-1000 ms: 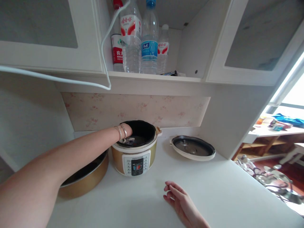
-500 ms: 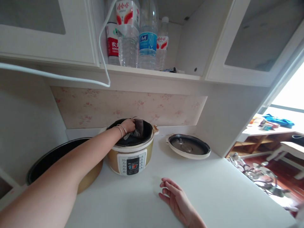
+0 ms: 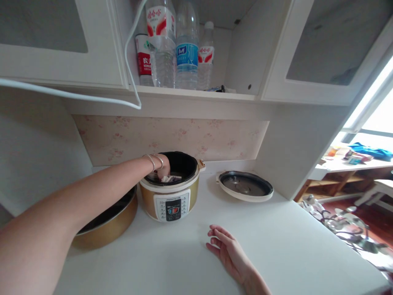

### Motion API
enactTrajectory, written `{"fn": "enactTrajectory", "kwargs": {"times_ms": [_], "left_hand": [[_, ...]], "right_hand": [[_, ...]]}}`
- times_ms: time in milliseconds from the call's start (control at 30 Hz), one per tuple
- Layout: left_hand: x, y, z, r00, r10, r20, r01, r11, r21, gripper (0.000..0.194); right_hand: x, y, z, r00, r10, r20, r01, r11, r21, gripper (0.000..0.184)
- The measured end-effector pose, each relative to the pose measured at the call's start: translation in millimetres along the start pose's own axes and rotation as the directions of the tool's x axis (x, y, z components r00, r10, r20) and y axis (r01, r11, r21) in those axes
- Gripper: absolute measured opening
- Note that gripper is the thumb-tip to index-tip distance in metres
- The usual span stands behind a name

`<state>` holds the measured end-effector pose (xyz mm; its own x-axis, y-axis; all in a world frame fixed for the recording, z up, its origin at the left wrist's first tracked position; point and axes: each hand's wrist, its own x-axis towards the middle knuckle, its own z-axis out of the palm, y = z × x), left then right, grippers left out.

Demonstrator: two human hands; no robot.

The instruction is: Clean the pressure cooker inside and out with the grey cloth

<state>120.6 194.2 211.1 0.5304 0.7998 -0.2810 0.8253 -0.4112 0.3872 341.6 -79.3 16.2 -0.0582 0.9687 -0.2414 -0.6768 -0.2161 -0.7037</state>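
Observation:
A gold and white electric cooker stands open at the back of the white counter. My left hand, bracelets on its wrist, reaches down inside the cooker's black bowl and is closed on a grey cloth pressed against the near inner rim. My right hand lies flat on the counter in front of the cooker, fingers stretched out, holding nothing. The cooker's lid lies upside down on the counter to the right.
A gold inner pot sits left of the cooker, partly under my arm. Water bottles stand on the shelf above, and a white cable hangs there. At the right, the counter ends beside a lower table with clutter.
My left hand with the cloth went from the bowl's near rim up to its far side, then back down to the near rim. My right hand stayed flat on the counter.

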Motion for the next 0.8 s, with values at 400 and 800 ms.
{"fn": "enactTrajectory", "kwargs": {"times_ms": [400,800], "left_hand": [[3,52,31.0,0.981,0.018,-0.191,-0.097,0.905,-0.414,0.020],[3,52,23.1,0.950,0.070,-0.305,-0.178,0.922,-0.343,0.014]], "right_hand": [[0,0,0,1.000,0.000,0.001,0.000,1.000,0.018,0.022],[0,0,3,1.000,0.006,-0.028,-0.005,1.000,0.030,0.021]]}}
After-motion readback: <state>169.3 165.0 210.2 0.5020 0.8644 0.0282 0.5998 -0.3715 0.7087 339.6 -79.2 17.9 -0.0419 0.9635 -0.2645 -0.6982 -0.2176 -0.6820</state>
